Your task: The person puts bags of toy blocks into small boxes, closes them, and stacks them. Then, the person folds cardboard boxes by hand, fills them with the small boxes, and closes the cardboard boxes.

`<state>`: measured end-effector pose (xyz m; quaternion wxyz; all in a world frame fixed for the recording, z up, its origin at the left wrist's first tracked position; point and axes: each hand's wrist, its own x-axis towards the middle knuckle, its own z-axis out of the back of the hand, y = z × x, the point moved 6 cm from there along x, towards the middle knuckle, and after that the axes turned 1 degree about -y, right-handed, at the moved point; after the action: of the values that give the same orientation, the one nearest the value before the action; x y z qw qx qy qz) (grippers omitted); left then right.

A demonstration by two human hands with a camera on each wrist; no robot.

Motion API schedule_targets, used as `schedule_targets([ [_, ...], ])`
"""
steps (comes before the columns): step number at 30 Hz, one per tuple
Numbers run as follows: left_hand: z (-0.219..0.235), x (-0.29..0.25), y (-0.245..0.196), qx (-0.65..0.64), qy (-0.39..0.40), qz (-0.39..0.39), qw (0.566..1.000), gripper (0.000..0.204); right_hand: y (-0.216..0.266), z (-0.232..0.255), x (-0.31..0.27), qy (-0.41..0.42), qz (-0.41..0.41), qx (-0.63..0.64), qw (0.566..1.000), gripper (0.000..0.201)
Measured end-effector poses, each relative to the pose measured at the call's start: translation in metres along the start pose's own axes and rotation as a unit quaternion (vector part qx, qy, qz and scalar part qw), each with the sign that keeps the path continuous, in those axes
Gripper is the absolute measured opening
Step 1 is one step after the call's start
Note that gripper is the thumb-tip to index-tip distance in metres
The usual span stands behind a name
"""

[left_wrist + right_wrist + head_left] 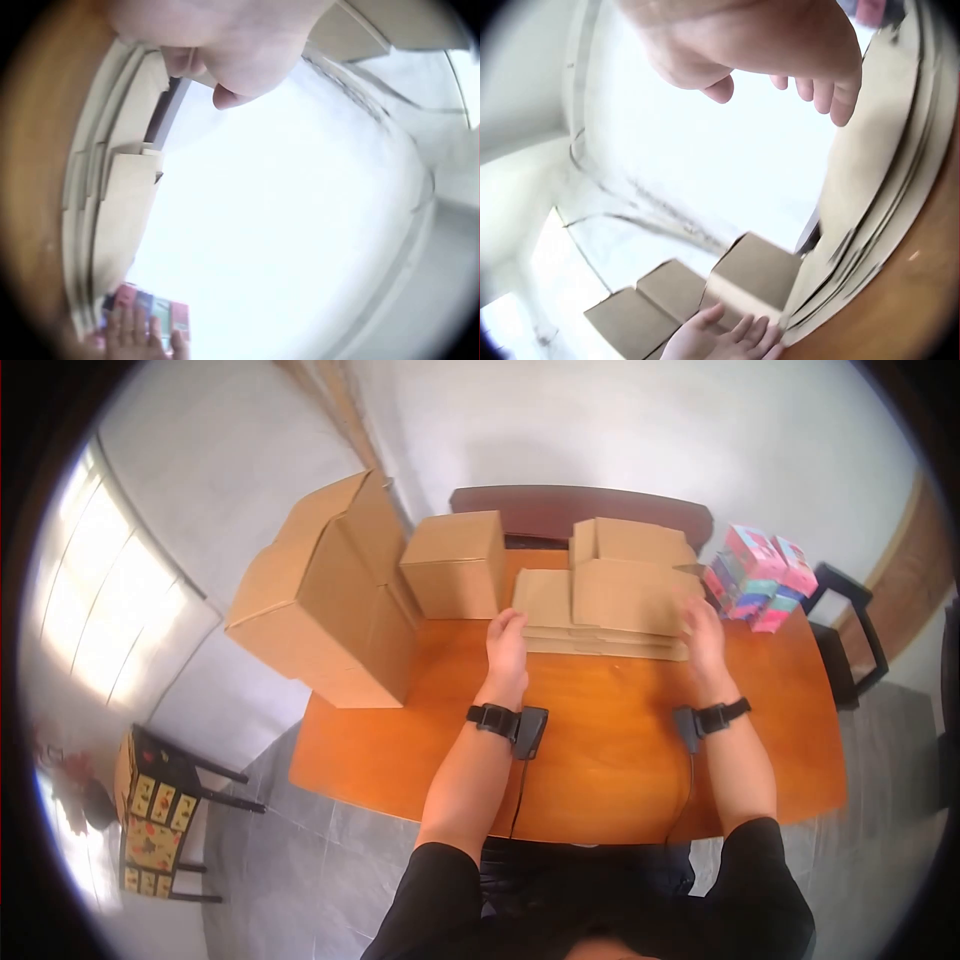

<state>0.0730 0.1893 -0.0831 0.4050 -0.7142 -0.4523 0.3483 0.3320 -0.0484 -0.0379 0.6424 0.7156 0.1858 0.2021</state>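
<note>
A stack of flattened cardboard boxes lies on the wooden table, its folded layers showing along the near edge. My left hand is at the left end of the stack, and my right hand is at the right end. In the right wrist view, the fingers of the left hand are spread and relaxed. The left wrist view shows the right hand with its fingers straight, beside the stack. Neither hand has anything gripped in its fingers.
Tall cardboard boxes stand at the table's left, with a smaller closed box behind. Pink and blue packs sit at the back right. A dark red chair back rises beyond the far edge. Another chair stands right.
</note>
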Motion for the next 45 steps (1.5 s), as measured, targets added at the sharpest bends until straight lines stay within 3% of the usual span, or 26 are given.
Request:
schedule_targets([
  [1, -0.009, 0.002, 0.007, 0.021, 0.050, -0.034, 0.998, 0.055, 0.004, 0.030, -0.014, -0.058, -0.009, 0.021, 0.998, 0.061],
  [3, -0.026, -0.003, 0.015, 0.058, 0.033, -0.056, 0.996, 0.049, -0.025, 0.082, -0.016, -0.116, -0.049, 0.087, 0.988, 0.060],
  [4, -0.032, -0.015, 0.003, 0.251, -0.016, -0.171, 0.953, 0.052, -0.029, 0.090, -0.015, -0.121, -0.047, 0.089, 0.988, 0.060],
  [5, -0.042, -0.029, -0.007, 0.430, -0.064, -0.279, 0.856, 0.054, -0.036, 0.094, -0.013, -0.101, -0.056, 0.133, 0.984, 0.060],
  [6, -0.046, -0.033, -0.004, 0.433, -0.055, -0.281, 0.855, 0.054, -0.044, 0.099, -0.013, -0.082, -0.065, 0.178, 0.978, 0.060],
  [7, -0.047, -0.033, 0.007, 0.438, -0.015, -0.257, 0.861, 0.058, -0.047, 0.103, -0.014, -0.092, -0.067, 0.182, 0.977, 0.060],
  [9, -0.050, -0.028, 0.020, 0.447, 0.028, -0.232, 0.863, 0.062, -0.043, 0.086, -0.009, -0.033, -0.052, 0.160, 0.985, 0.061],
  [12, -0.054, -0.022, 0.029, 0.521, 0.066, -0.203, 0.826, 0.068, -0.027, 0.071, -0.019, -0.010, -0.048, 0.108, 0.993, 0.065],
  [14, -0.063, -0.030, 0.032, 0.555, 0.135, -0.241, 0.785, 0.074, -0.021, 0.066, -0.024, 0.002, -0.050, 0.080, 0.996, 0.067],
  [18, -0.065, -0.034, 0.030, 0.544, 0.178, -0.235, 0.786, 0.073, -0.017, 0.061, -0.026, 0.030, -0.049, 0.086, 0.995, 0.073],
  [20, -0.066, -0.036, 0.026, 0.510, 0.186, -0.192, 0.817, 0.072, -0.018, 0.061, -0.025, 0.036, -0.053, 0.084, 0.994, 0.075],
  [24, -0.064, -0.029, 0.030, 0.494, 0.162, -0.197, 0.831, 0.069, -0.021, 0.059, -0.024, 0.054, -0.047, 0.055, 0.996, 0.073],
  [27, -0.064, -0.029, 0.033, 0.520, 0.171, -0.168, 0.820, 0.066, -0.029, 0.063, -0.019, 0.055, -0.038, 0.035, 0.997, 0.070],
  [30, -0.064, -0.032, 0.029, 0.522, 0.142, -0.203, 0.816, 0.064, -0.021, 0.064, -0.023, 0.013, -0.029, 0.031, 0.999, 0.067],
  [32, -0.068, -0.038, 0.028, 0.573, 0.151, -0.233, 0.771, 0.064, -0.017, 0.065, -0.025, -0.009, -0.028, 0.034, 0.999, 0.067],
  [33, -0.067, -0.037, 0.030, 0.572, 0.150, -0.232, 0.772, 0.064, -0.018, 0.067, -0.025, -0.015, -0.035, 0.026, 0.999, 0.066],
  [36, -0.065, -0.033, 0.031, 0.551, 0.148, -0.255, 0.781, 0.063, -0.024, 0.074, -0.020, -0.020, -0.047, 0.032, 0.998, 0.066],
  [41, -0.061, -0.021, 0.035, 0.432, 0.178, -0.200, 0.861, 0.055, -0.028, 0.076, -0.019, -0.028, -0.045, 0.051, 0.997, 0.064],
  [45, -0.062, -0.026, 0.034, 0.468, 0.174, -0.199, 0.843, 0.051, -0.034, 0.078, -0.017, -0.020, -0.054, 0.043, 0.997, 0.059],
])
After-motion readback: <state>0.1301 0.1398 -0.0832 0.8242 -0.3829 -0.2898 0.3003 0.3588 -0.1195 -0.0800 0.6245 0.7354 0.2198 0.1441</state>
